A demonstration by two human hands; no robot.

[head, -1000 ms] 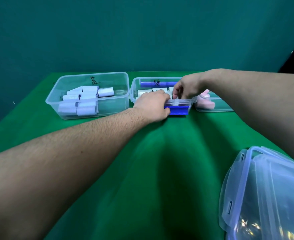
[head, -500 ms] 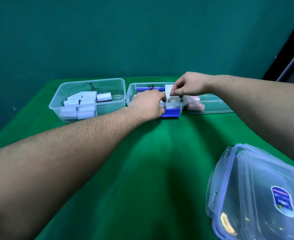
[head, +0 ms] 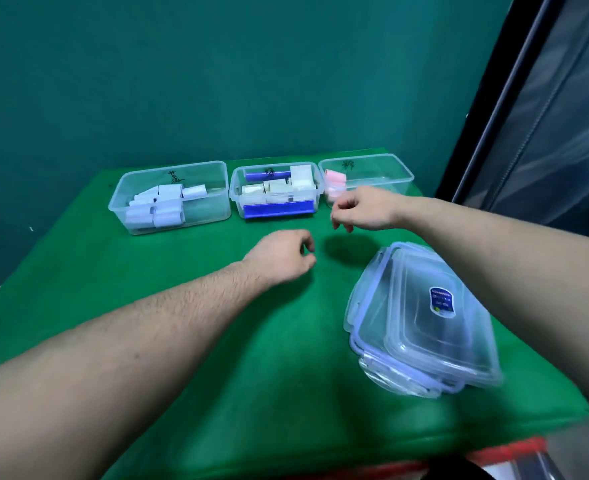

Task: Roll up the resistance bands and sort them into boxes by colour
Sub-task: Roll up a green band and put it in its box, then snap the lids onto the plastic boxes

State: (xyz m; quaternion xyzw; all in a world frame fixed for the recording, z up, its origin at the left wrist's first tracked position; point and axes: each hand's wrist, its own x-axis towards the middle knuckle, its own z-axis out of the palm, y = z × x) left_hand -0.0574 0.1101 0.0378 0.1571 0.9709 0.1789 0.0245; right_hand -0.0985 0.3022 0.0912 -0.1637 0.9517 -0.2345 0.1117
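While your loosely curled, empty left hand [head: 281, 258] and right hand [head: 362, 210] hover over the green cloth, the rolled bands lie ahead in the clear plastic middle box [head: 275, 192], its long axis crosswise, nearer your right.

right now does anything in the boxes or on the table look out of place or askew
One pale roll in the middle box stands on end above its neighbours. The stack of lids lies skewed on the green cloth.

Three boxes [head: 275, 192] side by side at the table's [head: 216, 341] far edge, stacked lids [head: 421, 323] apparently front-right.
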